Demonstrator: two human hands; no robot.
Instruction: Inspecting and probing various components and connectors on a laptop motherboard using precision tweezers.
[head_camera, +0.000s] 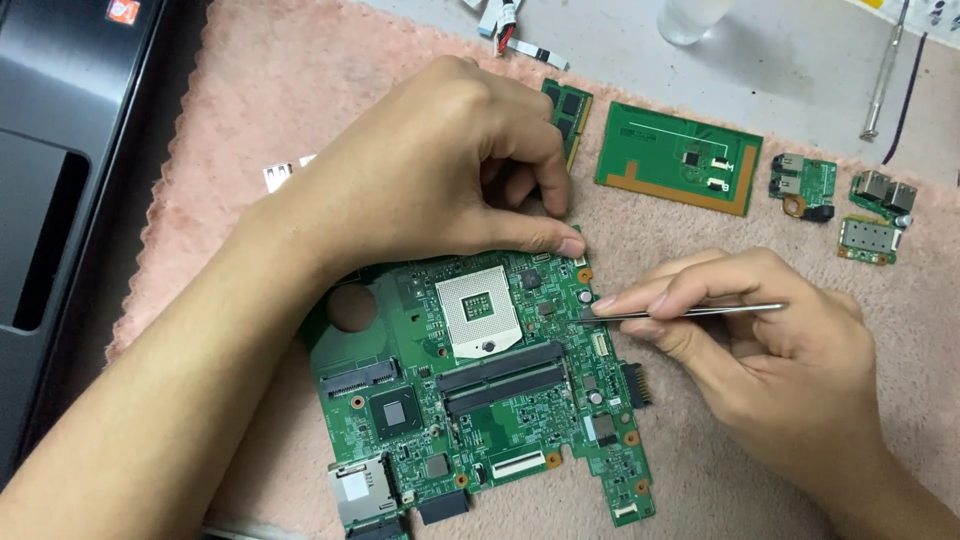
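1. Motherboard (480, 400): green, flat on a pink cloth (280, 100), near centre; square socket (478, 312) in its far half.
2. Left hand (430, 170): fingers curled, thumb tip pressing the motherboard's far edge; holds nothing.
3. Right hand (760, 340): closed in a pinch on a thin metal tool (690, 312), whose tip touches the motherboard's right far part.
4. Memory stick (570, 112): far, just behind the left hand, partly hidden.
5. Flat green board (680, 158): far, right of the memory stick.
6. Small port boards (803, 185), (878, 215): far right, well apart from the motherboard.
7. Laptop shell (60, 150): dark, left edge, beside the cloth.
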